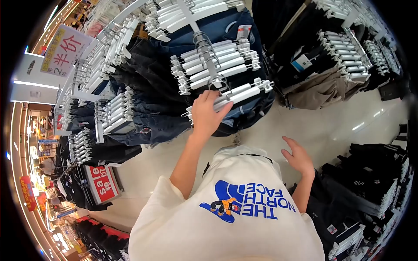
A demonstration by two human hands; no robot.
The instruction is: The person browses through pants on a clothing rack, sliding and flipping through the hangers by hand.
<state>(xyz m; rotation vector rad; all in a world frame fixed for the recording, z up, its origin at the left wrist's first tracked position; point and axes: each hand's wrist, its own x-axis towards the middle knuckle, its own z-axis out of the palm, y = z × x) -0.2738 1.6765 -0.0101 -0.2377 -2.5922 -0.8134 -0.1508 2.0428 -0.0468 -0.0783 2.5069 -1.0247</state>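
Everything is seen through a single camera worn on the person's head, faced forward and steeply down. The front of the pale shirt is looked down upon at very close range, filling the lower middle, with the left arm and right arm extended away from the lens. The white hangers at the upper middle are viewed from above, near, while the lit area along the left is caught far off. A wide field is covered, bent toward its edges, with black corners.
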